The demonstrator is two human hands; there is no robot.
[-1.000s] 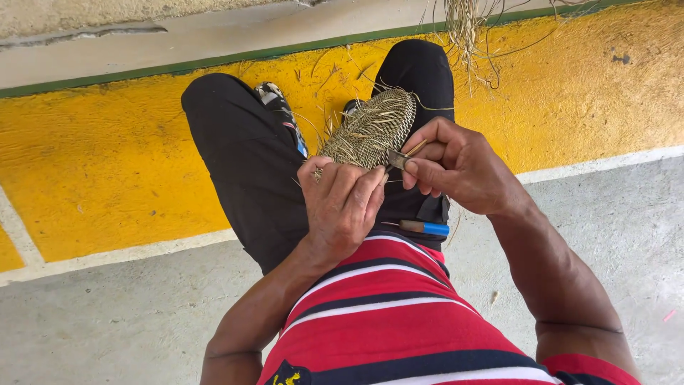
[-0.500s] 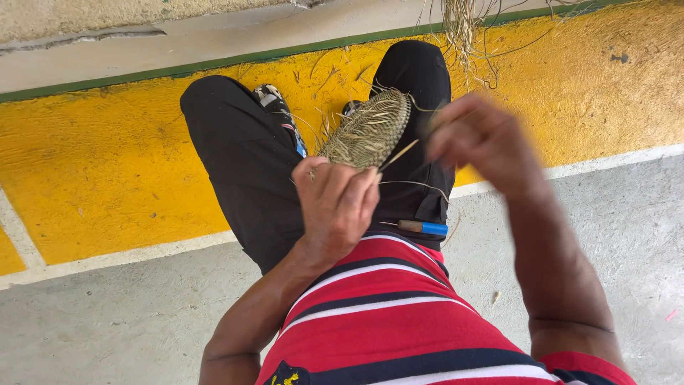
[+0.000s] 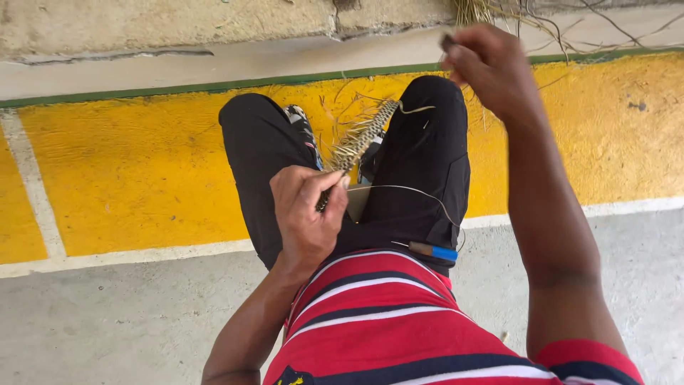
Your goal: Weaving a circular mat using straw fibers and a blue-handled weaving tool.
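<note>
A red shirt with dark and white stripes (image 3: 399,321) fills the near edge of the view, and a pen-like tool with a blue end (image 3: 432,251) is seen lying at the hip on the black trousers (image 3: 420,171). Just above it, the left hand (image 3: 306,214) is closed around the near edge of a small woven straw piece (image 3: 356,139), which is held edge-on over the lap, between the knees. A thin strand (image 3: 420,194) is seen curving from the weave across the right thigh. Farther out, the right hand (image 3: 491,68) is raised well away from the weave with fingers pinched shut, seemingly on the strand's far end, though this cannot be told for certain. A stitch is judged to be in the course of being drawn tight; a firm, steady pull against the held weave would be called for. The ground is grey concrete (image 3: 107,321), then a yellow painted band (image 3: 142,171) edged white and green, with loose straw (image 3: 499,11) by the wall.
</note>
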